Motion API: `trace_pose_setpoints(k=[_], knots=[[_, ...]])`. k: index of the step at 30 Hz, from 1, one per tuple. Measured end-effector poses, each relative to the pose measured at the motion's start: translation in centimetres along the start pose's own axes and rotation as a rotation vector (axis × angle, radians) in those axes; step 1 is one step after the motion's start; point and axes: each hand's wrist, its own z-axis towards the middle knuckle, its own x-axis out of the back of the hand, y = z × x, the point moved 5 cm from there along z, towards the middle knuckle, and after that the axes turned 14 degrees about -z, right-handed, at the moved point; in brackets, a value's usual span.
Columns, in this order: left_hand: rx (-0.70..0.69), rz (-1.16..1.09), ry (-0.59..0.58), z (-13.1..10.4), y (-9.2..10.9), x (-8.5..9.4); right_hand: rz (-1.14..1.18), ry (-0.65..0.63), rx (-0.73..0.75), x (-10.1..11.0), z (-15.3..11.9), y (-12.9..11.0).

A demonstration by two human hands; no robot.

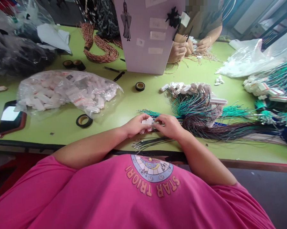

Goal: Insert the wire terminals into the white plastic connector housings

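Note:
My left hand [136,125] is closed round a small bunch of white connectors [147,124] above the table's front edge. Thumb and fingers of my right hand [167,125] are pinched together at the right side of those connectors, on what seems to be a thin wire end. Green wires [149,112] with bare metal tips lie just beyond my hands. Dark wires [143,143] with metal tips stick out on the near side, below my hands. A long bundle of dark wires [205,129] runs off to the right.
A clear bag of white connectors [69,90] and black tape rolls [84,121] [139,86] lie left and ahead. A phone [11,117] is far left. Finished-looking wired connectors [196,92] sit right. Beyond a box [145,38], another person's hands [181,51] work.

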Motion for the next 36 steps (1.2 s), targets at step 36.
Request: trace_pose_setpoints(k=[36], knots=[[-0.146, -0.254, -0.003, -2.2, 3.8, 2.8, -0.361, -0.095, 0.198, 0.1, -6.1, -2.3]])
